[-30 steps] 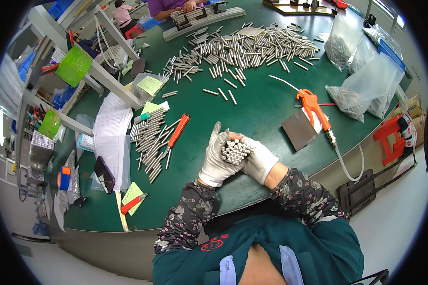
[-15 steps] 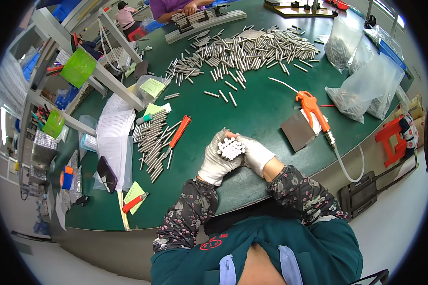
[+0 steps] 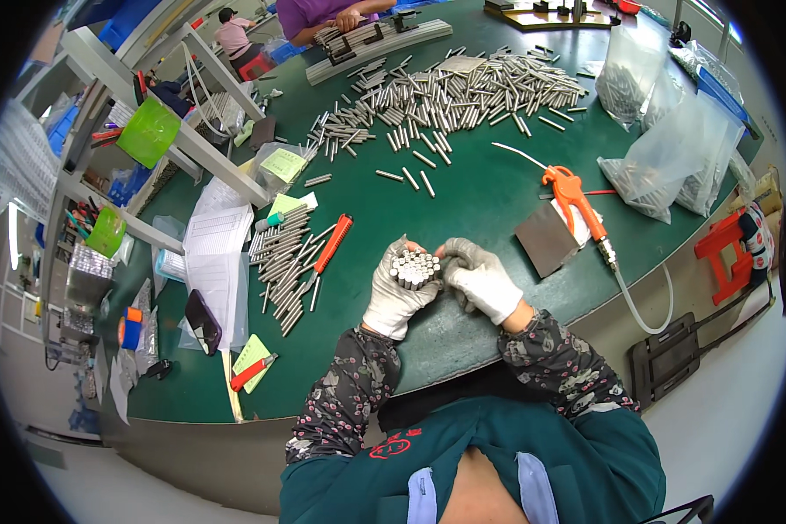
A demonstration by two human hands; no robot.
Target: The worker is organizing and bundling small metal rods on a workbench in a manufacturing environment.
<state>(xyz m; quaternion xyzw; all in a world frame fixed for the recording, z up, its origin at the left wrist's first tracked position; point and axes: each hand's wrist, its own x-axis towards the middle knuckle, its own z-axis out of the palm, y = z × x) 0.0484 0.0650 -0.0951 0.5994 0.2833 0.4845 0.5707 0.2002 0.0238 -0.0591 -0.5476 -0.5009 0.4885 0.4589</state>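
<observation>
A bundle of short metal rods point(image 3: 416, 270) stands end-up in the grip of my left hand point(image 3: 393, 299), its round, shiny ends facing me. The gloved fingers wrap around the bundle's left and near side. My right hand point(image 3: 483, 281), also in a white glove, is at the bundle's right edge with its fingers curled in. Whether anything sits between those fingertips is hidden. Left of my hands lies a group of longer-looking rods point(image 3: 281, 272), with an orange-red utility knife point(image 3: 334, 244) beside it. Farther off spreads a big heap of loose rods point(image 3: 463, 92).
An orange air blow gun point(image 3: 573, 199) with a hose lies by a dark square block point(image 3: 546, 238) at right. Clear bags of rods point(image 3: 646, 183) stand behind it. Papers point(image 3: 214, 249), a phone point(image 3: 203, 321) and a red cutter point(image 3: 253, 372) are at left. A co-worker point(image 3: 323, 16) sits across.
My right hand has come away from around the bundle to its right side, fingers curling. The bundle, in my left hand, has shifted slightly left and tilted, showing more of the rods' sides.
</observation>
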